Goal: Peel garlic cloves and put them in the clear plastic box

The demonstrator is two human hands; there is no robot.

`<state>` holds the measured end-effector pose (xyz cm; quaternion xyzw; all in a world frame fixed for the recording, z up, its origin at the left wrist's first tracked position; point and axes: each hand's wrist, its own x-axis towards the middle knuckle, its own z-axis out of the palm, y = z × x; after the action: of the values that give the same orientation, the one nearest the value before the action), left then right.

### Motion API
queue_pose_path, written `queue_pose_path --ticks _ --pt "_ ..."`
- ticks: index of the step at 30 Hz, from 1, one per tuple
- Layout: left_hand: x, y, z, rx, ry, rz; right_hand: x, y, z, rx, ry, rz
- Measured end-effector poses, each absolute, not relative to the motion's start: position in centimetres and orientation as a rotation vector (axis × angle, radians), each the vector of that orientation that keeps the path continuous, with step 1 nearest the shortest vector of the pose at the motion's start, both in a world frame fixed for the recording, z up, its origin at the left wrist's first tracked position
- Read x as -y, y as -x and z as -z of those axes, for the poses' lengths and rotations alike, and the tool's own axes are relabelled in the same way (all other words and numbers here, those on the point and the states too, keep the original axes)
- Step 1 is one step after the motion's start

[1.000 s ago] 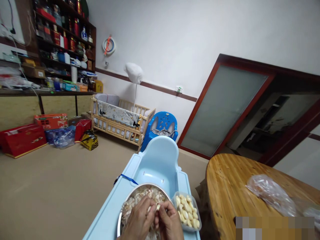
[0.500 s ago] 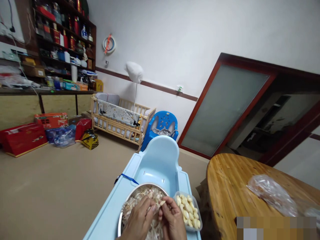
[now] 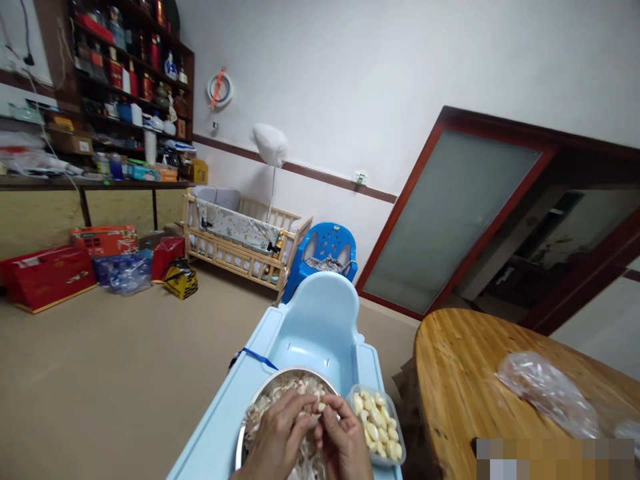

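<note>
Between the fingertips of my right hand (image 3: 345, 437) is a small pale garlic clove (image 3: 321, 406). My left hand (image 3: 283, 433) is closed in a pinch, its fingertips touching the clove's near side. Both hands are over a round metal bowl (image 3: 242, 440) full of papery garlic skins (image 3: 265, 402). Just right of my right hand, a clear plastic container (image 3: 399, 450) holds several peeled garlic cloves (image 3: 377, 420). Bowl and container rest on the tray of a light blue high chair (image 3: 215, 413). My palms hide part of the bowl.
To the right stands a wooden table (image 3: 450, 373) with a crumpled plastic bag (image 3: 547, 393) on it. Behind the high chair are a blue plastic chair (image 3: 320, 243) and a wooden crib (image 3: 235, 257). Red gift bags (image 3: 47, 277) sit on the floor at left, below a bottle shelf (image 3: 135, 60).
The clove has shifted slightly left and turned between my fingertips. My left fingers have moved in closer to it. The bowl and container have stayed put.
</note>
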<state>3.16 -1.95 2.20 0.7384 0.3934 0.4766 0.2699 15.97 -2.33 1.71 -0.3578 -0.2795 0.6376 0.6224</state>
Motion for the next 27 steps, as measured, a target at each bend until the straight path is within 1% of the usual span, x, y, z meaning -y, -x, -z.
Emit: queue_pose_path --ticks 7,12,17,22,27 --pt "1.4 -3.1 -2.3 -1.062 -1.945 -1.332 2.0 -15.4 -0.3 0.757 0.926 -1.372" --pt "1.2 -3.2 -2.4 -1.044 -1.898 -1.417 2.1 -15.2 -0.4 0.809 1.007 -1.255" --pt "1.3 -3.2 -2.7 -0.99 -1.881 -1.414 2.1 -15.0 -0.8 0.822 1.005 -1.237" --pt "1.4 -3.0 -2.2 -1.064 -1.959 -1.413 2.5 -15.3 -1.0 0.798 1.012 -1.269" --pt "1.4 -3.1 -1.5 -1.078 -2.079 -1.503 3.2 -16.2 -1.5 1.044 1.125 -1.076"
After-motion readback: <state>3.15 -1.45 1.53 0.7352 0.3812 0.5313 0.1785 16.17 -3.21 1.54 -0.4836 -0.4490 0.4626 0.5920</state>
